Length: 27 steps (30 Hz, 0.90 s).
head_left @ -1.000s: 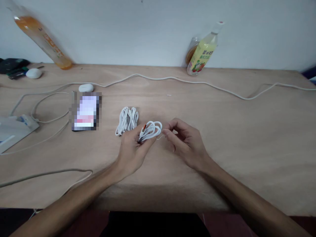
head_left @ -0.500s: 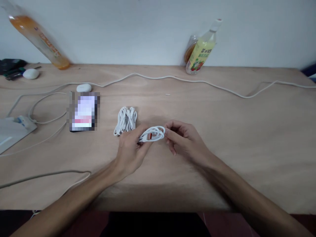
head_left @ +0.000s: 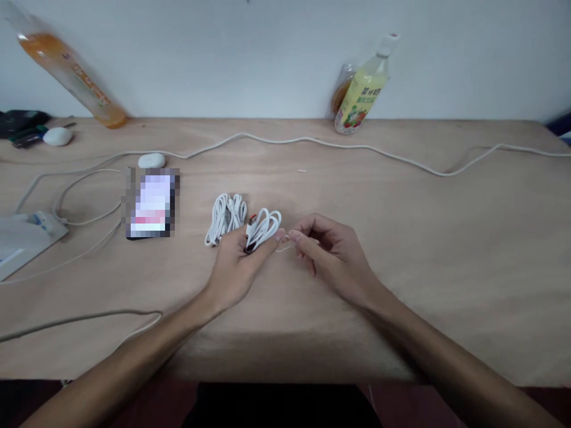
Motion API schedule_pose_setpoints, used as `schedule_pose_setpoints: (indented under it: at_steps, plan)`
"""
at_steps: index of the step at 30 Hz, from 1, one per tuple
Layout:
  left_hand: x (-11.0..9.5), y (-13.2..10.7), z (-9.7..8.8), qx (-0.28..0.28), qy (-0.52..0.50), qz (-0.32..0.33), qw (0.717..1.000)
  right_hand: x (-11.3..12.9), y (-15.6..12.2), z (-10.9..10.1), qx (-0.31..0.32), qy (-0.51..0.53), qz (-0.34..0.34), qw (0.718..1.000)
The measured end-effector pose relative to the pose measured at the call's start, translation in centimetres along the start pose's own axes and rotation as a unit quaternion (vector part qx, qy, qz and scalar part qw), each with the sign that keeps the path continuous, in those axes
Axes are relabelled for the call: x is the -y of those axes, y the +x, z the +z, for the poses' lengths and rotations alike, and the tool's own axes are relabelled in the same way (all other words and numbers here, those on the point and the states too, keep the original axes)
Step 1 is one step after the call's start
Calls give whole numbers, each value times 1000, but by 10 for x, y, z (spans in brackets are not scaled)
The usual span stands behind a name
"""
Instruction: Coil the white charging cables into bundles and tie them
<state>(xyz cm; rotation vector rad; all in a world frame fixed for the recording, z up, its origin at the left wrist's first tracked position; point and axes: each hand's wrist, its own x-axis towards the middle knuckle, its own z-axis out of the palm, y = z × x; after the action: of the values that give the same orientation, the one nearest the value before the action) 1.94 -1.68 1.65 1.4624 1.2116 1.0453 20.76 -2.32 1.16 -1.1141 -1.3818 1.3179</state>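
A coiled white USB cable (head_left: 266, 226) with an orange-tipped plug is gripped between the thumb and fingers of my left hand (head_left: 234, 261). Close by on the right, my right hand (head_left: 332, 249) has its thumb and forefinger pinched on a thin white strand (head_left: 282, 249), which runs near my left thumb tip. It looks like a small tie, but its ends are partly hidden. Behind my left hand lie bundled white cables (head_left: 222, 217) on the wooden table (head_left: 423, 255), partly covered by that hand.
A phone (head_left: 154, 202) and a white earbud case (head_left: 151, 160) lie to the left. A long white cord (head_left: 307, 139) crosses the back. An orange drink bottle (head_left: 74, 80) and a yellow drink bottle (head_left: 363, 95) stand by the wall. A white power strip (head_left: 44, 226) sits at the left edge.
The coiled cable has turned upright in my left hand, its plug now pointing away from me. My right fingers have left the loop's end and pinch the thin white strand.
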Motion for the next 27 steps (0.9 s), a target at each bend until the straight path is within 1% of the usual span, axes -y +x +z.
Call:
schedule_pose_setpoints:
  at_steps: [3,7,11,13,17,20,22,27]
  plan:
    - [-2,1,0,24,-22,-31,999,-2,-3,0,-20,-100,-81,991]
    - [-2,-1,-2,44,-65,-76,994,-9,-4,-3,-25,-224,-192,955]
    - [-1,-1,-1,58,-106,-96,988,-14,-2,-6,-30,-275,-284,918]
    - [0,-1,0,62,-129,-99,985,-14,-1,-6,-29,-290,-319,902]
    - [1,-2,3,77,-179,-107,975,-15,1,-8,-40,-323,-368,871]
    - [0,-3,4,71,-188,-108,974,-15,2,-8,-42,-342,-398,850]
    - [0,-4,5,67,-180,-96,977,-15,1,-8,-45,-343,-403,847]
    - [-2,-7,5,52,-125,-31,990,-13,0,-5,-65,-331,-404,851]
